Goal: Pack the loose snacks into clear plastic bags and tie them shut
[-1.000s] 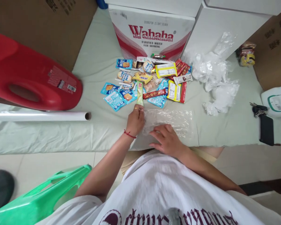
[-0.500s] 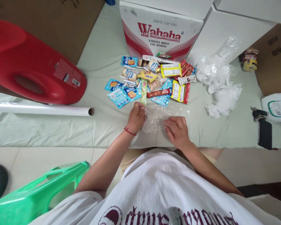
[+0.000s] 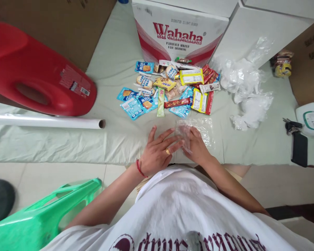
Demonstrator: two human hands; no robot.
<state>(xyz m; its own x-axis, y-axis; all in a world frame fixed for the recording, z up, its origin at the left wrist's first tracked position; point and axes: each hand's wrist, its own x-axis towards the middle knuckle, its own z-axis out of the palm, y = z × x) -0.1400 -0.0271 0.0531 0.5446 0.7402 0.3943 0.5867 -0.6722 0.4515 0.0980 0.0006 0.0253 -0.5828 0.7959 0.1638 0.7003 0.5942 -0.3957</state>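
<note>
A clear plastic bag lies at the table's front, part of it lifted and folded between my hands. My right hand has its fingers curled on the bag's folded part. Spread flat, my left hand has its fingertips against the left edge of that fold and grips nothing. Just beyond is a pile of wrapped snacks: a green stick packet, a red bar, blue packets and a yellow-and-white packet.
Behind the snacks stands a Wahaba-style carton printed Wahaha. Crumpled clear bags lie to the right, near keys and a black pouch. Leftward are a red jug and white roll; below, a green stool.
My left hand has let go of the bag's left edge, moved nearer me and spread out. The bag's left part is now folded over to the right, at my right hand.
</note>
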